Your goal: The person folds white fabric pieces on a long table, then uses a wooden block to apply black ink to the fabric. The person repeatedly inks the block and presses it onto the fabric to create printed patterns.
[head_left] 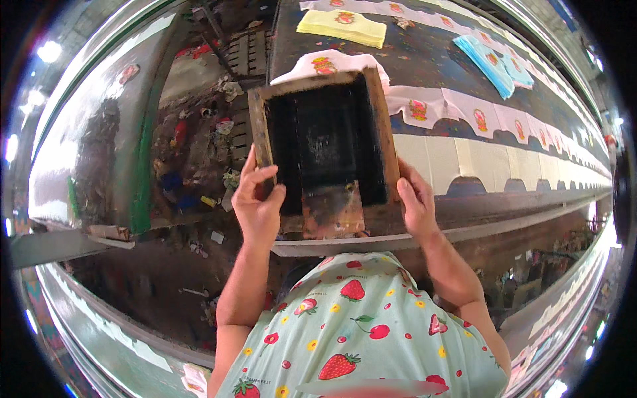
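Note:
A wooden screen-printing frame [388, 132] with a dark mesh [318, 126] is held up before me, over the near edge of the long table [424, 46]. My left hand [257, 205] is closed on its lower left side, thumb toward the inner edge. On the opposite side my right hand [417, 202] grips the wood, thumb in front. A stained brownish flat piece [333, 209] rests at the frame's lower end; I cannot tell whether it is loose. Behind the frame's top edge a pale printed cloth piece [298, 66] is partly hidden.
Printed pale pink pieces [464, 109] run in rows along the table, with plain cream pieces [464, 162] nearer me. Stacked yellow cloths [342, 28] and blue cloths [488, 66] lie farther back. Another table [99, 146] stands left, beyond a littered floor gap [192, 132].

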Available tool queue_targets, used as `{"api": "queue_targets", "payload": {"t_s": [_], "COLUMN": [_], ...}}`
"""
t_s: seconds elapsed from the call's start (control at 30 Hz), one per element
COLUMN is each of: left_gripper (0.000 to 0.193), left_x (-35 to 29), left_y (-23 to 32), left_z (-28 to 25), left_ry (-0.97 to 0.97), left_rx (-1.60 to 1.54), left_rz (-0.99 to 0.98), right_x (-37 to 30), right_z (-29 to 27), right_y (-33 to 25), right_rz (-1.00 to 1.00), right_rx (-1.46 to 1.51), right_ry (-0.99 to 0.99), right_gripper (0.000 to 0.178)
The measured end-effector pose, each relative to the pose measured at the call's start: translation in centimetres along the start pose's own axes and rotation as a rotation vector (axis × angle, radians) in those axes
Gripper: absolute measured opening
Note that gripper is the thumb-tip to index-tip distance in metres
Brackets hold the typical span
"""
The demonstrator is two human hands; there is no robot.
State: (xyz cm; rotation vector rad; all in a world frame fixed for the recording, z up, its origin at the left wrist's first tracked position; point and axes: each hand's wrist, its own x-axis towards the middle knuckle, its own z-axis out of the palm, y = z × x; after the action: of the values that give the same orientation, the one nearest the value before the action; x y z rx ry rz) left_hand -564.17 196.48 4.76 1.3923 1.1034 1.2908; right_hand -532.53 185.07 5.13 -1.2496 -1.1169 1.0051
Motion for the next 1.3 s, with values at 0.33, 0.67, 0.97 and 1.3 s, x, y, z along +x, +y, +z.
{"api": "queue_targets", "payload": {"t_s": [0.33,0.67,0.97,1.3], "left_gripper": [0.042,0.036,0.032,0.031], "left_x": [6.1,-3.8,-4.3,-4.3], "left_y": [0.9,-7.3,-7.9,-8.3], "left_z": [1.2,-0.2,0.3,0.7], "left_ry": [-0.003,-0.026,-0.036,-0.036], "left_rx": [0.013,-0.039,-0.112,-0.098], "left_rz": [0.141,-0.154,-0.207,-0.186], "right_x": [3.5,-4.7,-4.7,-4.8], "right_z": [-0.2,1.5,1.0,0.6], "right_y": [-1.9,4.8,5.8,5.7], "right_rz": [-0.030,0.245,0.269,0.297], "right_rx": [-0.052,-0.053,-0.088,-0.220], "right_ry": [0.119,0.119,0.146,0.146], "right_gripper": [0.054,0.060,0.061,0.061]}}
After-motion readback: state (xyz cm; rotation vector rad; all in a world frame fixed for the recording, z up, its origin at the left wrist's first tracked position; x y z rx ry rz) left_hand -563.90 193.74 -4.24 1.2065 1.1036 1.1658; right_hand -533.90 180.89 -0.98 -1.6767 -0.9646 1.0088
